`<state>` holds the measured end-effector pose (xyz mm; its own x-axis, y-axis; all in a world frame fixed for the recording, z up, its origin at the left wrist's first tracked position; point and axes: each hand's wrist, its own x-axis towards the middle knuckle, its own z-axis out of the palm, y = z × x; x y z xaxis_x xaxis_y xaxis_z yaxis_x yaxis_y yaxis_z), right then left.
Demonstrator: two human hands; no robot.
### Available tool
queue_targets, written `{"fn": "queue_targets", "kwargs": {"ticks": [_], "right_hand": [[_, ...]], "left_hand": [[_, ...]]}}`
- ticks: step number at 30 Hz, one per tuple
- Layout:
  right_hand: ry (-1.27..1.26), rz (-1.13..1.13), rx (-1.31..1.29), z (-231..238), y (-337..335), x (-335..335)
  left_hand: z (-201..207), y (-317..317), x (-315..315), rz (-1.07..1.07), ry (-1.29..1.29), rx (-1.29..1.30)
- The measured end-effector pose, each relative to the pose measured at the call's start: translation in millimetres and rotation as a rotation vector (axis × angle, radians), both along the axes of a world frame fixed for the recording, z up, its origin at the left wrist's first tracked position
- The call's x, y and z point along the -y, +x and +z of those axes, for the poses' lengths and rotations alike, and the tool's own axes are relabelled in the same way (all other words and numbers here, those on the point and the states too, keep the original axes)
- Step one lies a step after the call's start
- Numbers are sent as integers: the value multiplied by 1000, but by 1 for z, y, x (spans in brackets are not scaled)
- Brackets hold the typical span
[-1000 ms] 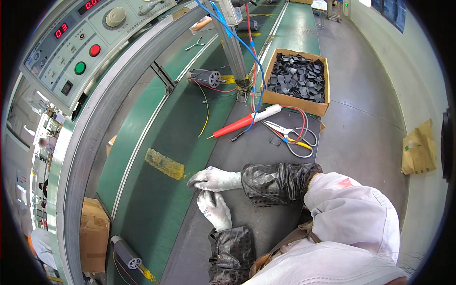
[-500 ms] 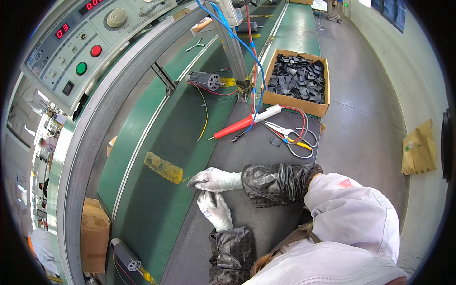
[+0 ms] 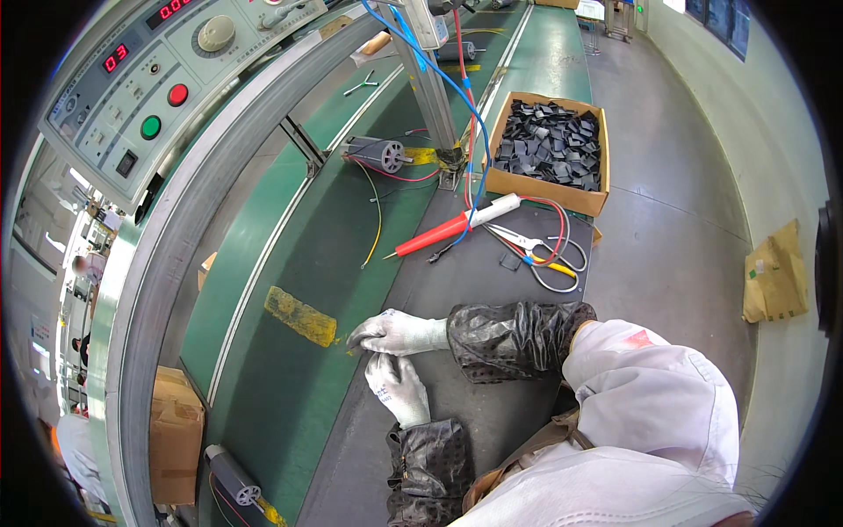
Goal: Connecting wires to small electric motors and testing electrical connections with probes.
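Belt edge (image 3: pixel 332 422) near right hand (image 3: pixel 393 335)

Left fingers (image 3: pixel 380 363) perhaps partly hidden by right hand (image 3: pixel 392 333), 1 control panel (image 3: pixel 189 61) cropped along the top.

I stood in a factory, along what looked like an assembly or testing line. A green conveyor belt (image 3: pixel 272 395) stretched away into the distance, carrying grey motors (image 3: pixel 376 153) with trailing wires (image 3: pixel 379 211). Beside it, a control panel (image 3: pixel 176 66) showed red digits (image 3: pixel 115 58), a dial (image 3: pixel 215 33) and coloured push buttons (image 3: pixel 151 127). A red-and-white probe (image 3: pixel 439 233) and scissors (image 3: pixel 553 265) lay on the dark tabletop (image 3: pixel 500 413), near an open carton (image 3: pixel 544 191) heaped with small black pieces (image 3: pixel 549 145).
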<state>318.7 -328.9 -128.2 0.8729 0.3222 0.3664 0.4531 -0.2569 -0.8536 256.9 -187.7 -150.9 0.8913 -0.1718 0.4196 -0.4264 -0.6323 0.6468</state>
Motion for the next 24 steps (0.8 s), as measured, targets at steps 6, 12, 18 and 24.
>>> {"fn": "queue_targets", "kwargs": {"ticks": [6, 12, 18, 24], "right_hand": [[-22, -24, 30, 0, -2, 2], [-16, -14, 64, -1, 4, 2], [-12, -10, 51, 4, 1, 1], [26, -10, -65, 6, -1, 1]], "left_hand": [[1, 0, 1, -24, 8, 11], [4, 3, 1, -19, -3, 11], [0, 2, 0, 0, 20, 32], [1, 1, 1, -10, 62, 82]]}}
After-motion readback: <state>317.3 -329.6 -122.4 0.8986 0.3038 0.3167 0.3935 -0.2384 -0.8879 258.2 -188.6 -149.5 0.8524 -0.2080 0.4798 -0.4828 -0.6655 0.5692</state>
